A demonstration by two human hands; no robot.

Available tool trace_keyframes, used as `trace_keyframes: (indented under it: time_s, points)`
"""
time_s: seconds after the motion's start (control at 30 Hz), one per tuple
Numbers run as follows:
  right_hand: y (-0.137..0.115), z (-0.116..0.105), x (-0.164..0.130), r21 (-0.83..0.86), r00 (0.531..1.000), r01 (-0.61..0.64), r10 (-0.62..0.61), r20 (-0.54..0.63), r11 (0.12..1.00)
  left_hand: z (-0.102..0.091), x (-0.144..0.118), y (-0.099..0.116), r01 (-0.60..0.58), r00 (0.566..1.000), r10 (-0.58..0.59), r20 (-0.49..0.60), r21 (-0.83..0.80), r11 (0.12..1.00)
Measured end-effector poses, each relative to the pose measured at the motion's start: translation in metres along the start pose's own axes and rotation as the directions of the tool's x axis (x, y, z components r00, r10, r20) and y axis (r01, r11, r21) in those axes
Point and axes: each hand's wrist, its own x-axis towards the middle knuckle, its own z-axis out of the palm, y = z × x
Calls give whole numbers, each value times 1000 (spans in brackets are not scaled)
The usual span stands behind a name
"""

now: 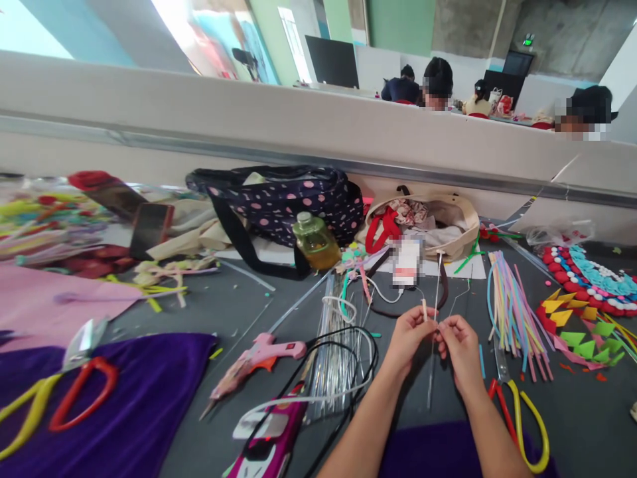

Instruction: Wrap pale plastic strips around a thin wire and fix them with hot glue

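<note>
Thin silvery rod [432, 378] between two bare hands, above a dark grey desk [239, 312]; it slants from just past twelve o'clock to just past six. The left hand [412, 335] has its fingers closed in a pinch, a short cream stick [424, 311] standing up out of them. The right hand [460, 345] meets it at the rod, its fingers likewise pinched shut on the rod, the very tips partly hidden. Directions are taken from this meeting point. At eleven o'clock, a white phone [408, 260] lies before an open beige bag [462, 231], itself near twelve. At three, a bundle of pastel sticks [515, 312]; farther out, yellow and green folded triangles [587, 350]. At four, scissors with one red and one yellow handle [520, 405]. Toward nine, clear sticks [328, 362] lie beneath looped cables [371, 352]; beyond them, a pink glue gun [249, 368]. At eight, a magenta device [291, 428]. Toward ten, a bottle of yellowish liquid [318, 245] stands before a dark patterned bag [279, 206]. Far out between eight and nine, a second pair of scissors [82, 358] rests on purple cloth [154, 385].
</note>
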Motion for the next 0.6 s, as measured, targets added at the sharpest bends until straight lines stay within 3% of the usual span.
trace_keyframes:
  time_s: [0.37,0.6]
  points:
    - [0,-3,0,-67,998,39,-42,-42,997,3,2,-7,-51,998,52,-45,9,999]
    - [-4,-6,1,-41,998,54,-55,-20,998,5,2,-9,-17,1000,18,16,-52,999]
